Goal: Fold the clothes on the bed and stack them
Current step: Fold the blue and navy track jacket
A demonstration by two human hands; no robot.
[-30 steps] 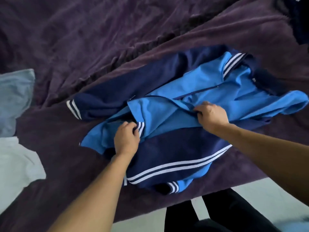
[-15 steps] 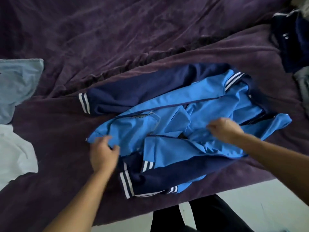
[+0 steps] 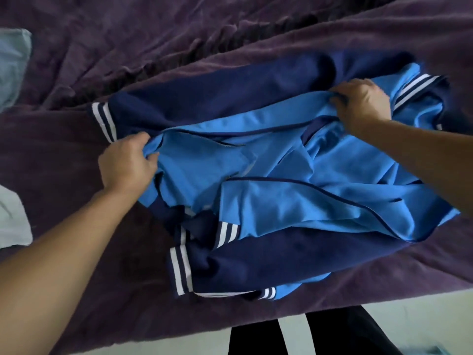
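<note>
While one blue-and-navy jacket (image 3: 294,201) lies crumpled on the bed (image 3: 153,47), I count two hands gripping its light-blue fabric: left hand (image 3: 126,162) at the left end, right hand (image 3: 363,103) beside a striped band.

The jacket (image 3: 281,180) lies spread on the bed (image 3: 179,42), near its front edge. The left hand (image 3: 125,162) grips the jacket's left end, the right hand (image 3: 363,106) its far right part. Well left of the jacket lie a far cloth (image 3: 11,65) and a near cloth (image 3: 12,221). The person's legs (image 3: 337,334) stand before the jacket, off the bed.
</note>
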